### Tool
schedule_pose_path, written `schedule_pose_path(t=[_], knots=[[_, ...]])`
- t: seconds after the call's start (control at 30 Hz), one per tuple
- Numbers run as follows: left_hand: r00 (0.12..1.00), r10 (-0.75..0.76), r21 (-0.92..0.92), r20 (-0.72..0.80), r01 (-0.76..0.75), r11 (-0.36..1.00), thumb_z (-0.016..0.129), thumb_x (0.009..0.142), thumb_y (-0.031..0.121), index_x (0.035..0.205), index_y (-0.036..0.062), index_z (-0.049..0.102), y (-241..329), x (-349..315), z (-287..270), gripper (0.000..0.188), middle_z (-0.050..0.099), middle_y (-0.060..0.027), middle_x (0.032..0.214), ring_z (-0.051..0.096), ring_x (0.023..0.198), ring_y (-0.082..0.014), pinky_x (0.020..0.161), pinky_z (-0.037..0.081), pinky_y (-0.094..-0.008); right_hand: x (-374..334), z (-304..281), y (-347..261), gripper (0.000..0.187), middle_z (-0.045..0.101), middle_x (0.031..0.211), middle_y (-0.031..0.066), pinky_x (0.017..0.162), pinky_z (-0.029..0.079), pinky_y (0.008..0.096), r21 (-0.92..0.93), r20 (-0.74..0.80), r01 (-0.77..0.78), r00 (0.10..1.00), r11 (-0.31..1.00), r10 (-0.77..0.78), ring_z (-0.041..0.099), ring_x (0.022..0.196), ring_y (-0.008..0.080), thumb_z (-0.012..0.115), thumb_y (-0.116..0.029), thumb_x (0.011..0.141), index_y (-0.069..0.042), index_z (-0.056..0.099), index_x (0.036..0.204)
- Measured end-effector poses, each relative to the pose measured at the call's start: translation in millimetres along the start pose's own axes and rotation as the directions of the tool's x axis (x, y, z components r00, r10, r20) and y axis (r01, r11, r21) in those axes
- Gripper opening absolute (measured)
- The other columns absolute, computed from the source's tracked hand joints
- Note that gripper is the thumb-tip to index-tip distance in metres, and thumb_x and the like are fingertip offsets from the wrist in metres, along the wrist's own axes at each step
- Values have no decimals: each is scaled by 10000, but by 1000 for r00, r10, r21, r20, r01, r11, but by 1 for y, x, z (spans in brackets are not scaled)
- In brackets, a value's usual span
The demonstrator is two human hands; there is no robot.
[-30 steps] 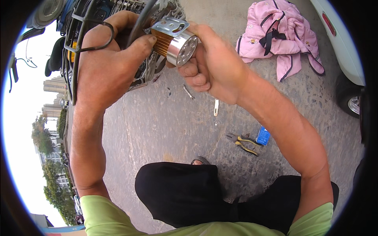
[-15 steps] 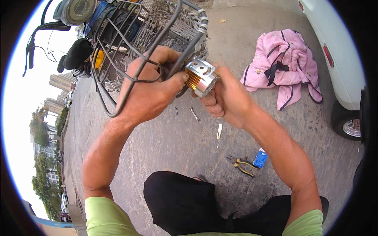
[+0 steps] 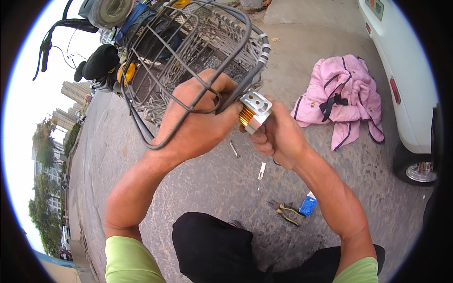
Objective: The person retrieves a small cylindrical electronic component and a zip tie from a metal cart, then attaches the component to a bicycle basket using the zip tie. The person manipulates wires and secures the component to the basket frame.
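Note:
A small metal lamp-like unit (image 3: 255, 110), with gold fins and a silver bracket with holes, is held against the rim of a grey wire basket (image 3: 242, 87). My left hand (image 3: 200, 113) reaches in among the basket's bars. Its thumb presses the finned side of the unit, while its other fingers curl behind the rim, partly hidden. From the right, my right hand (image 3: 282, 134) grips the unit, its thumb along the bracket and its fingers bent underneath. Whether a fastener sits between unit and basket I cannot tell.
On the ground lie a small wrench (image 3: 234, 148), a white strip (image 3: 262, 170), pliers (image 3: 285, 212) with yellow-and-black handles and a blue box (image 3: 308, 205). A pink quilted cover (image 3: 339, 99) is heaped beside a white vehicle (image 3: 406, 85). Handlebars (image 3: 71, 22) rise at upper left.
The view has shifted, so basket, hands and ground items sit lower in it. The metal unit has turned slightly, showing more of its bracket face. Both hands keep their hold.

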State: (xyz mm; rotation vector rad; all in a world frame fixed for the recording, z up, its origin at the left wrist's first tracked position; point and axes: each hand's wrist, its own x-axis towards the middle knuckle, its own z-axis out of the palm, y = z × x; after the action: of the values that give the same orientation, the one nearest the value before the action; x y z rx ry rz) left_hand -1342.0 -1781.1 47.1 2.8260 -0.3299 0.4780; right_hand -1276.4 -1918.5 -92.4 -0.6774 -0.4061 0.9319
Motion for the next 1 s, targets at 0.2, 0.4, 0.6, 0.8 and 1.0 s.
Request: schedule_pose_path(t=[0.2,0.4,0.6,0.8,1.0], knots=[[995,-102,-71,-15,100,992,679,818,122,965,-26,656,-7,2,10,209,642,-93,756,607,670,-130,608,494,-288,5,-6,-2,441,591,865,69,430,207,230,-81,16,24,1000,996,-22,294,518,68,227,-440,1030,-129,487,1204],[982,-175,-54,64,179,982,657,823,129,973,-7,627,2,5,5,205,618,-44,814,578,762,-97,701,482,-271,11,-4,-5,361,351,595,-48,434,146,262,-41,-12,95,995,995,-95,215,473,66,317,-418,1003,-133,524,926],[968,-221,-273,118,246,930,674,798,169,1020,-18,634,-2,3,-1,293,650,-55,855,600,781,-103,724,498,-273,14,-10,-3,401,596,870,96,442,222,230,-57,16,57,998,997,-56,295,518,80,239,-414,1025,-129,481,1169],[928,-249,-422,277,350,836,692,784,219,1081,-18,648,-12,2,-12,383,656,-53,907,604,826,-113,753,492,-272,17,-9,4,487,586,853,89,430,222,228,-8,30,49,998,999,-49,302,508,81,250,-483,1012,-109,534,1140],[909,-120,-665,400,377,645,666,802,229,1130,-17,668,-37,7,-23,410,672,-82,948,612,875,-152,806,490,-291,15,-9,2,513,576,847,87,424,219,221,-19,41,45,998,999,-44,305,514,76,234,-489,1015,-96,529,1162]])
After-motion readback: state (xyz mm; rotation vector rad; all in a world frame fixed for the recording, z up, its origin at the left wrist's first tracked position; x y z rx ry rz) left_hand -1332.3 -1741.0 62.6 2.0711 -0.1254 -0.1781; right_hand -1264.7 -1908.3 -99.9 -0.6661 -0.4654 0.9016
